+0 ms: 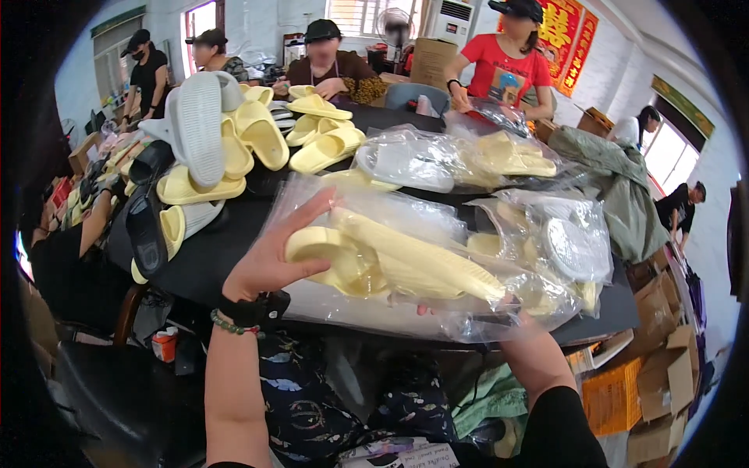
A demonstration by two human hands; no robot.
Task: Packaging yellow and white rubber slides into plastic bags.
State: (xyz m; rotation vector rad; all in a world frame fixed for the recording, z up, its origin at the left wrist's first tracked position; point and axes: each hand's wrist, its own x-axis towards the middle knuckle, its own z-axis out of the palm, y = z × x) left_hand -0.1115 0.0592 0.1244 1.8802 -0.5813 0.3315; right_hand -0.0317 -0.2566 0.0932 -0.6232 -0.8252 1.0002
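Pale yellow slippers (pixel 390 261) sit in a clear bag (pixel 437 308); the table (pixel 211 257) is black, one slipper (pixel 199 125) grey.

A dark tabletop (pixel 226 249) is set in a room with pale walls (pixel 624 70), lit by bright windows (pixel 201 17). Red banners (pixel 568 35) are hung at the back, and cardboard boxes (pixel 663 374) are stacked on the right.
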